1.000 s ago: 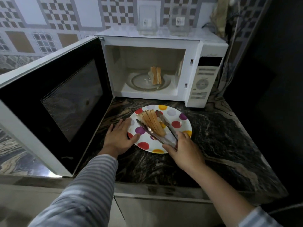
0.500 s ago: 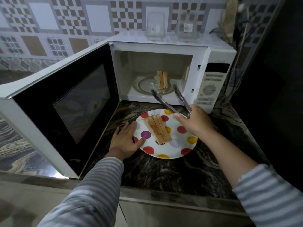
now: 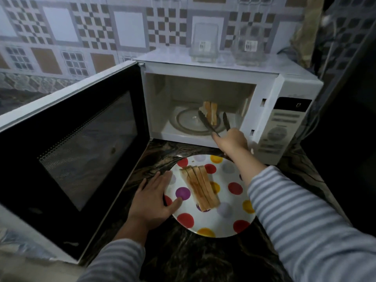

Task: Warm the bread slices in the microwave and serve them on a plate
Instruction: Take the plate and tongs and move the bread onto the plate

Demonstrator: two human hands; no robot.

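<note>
The right hand (image 3: 232,139) is curled around the handle end of a pair of metal tongs (image 3: 213,124), reaching through the open mouth of the microwave (image 3: 289,119). The tong arms are spread apart, one on each side of the near end of the bread slices (image 3: 210,112) that stand on edge on the glass turntable (image 3: 186,123) inside; whether the tips touch the bread I cannot tell. The left hand (image 3: 152,198) lies flat with fingers straight on the dark marbled desk (image 3: 183,259), just in front of the microwave, its thumb and fingertips resting against the left rim of the plate (image 3: 225,224).

That plate, white with coloured dots, sits on the desk right in front of the microwave's opening. A stack of toasted slices (image 3: 200,188) leans across its middle, edges up. Both forearms wear striped sleeves (image 3: 301,218).

The microwave door (image 3: 77,143) is swung wide open to the left of the oven cavity, its dark window facing the plate. The control panel (image 3: 282,127) with its buttons and dial is to the right of the cavity. On top of the microwave stand two clear containers (image 3: 204,43) with small labels. Behind the microwave runs a patterned tile wall (image 3: 91,33).
</note>
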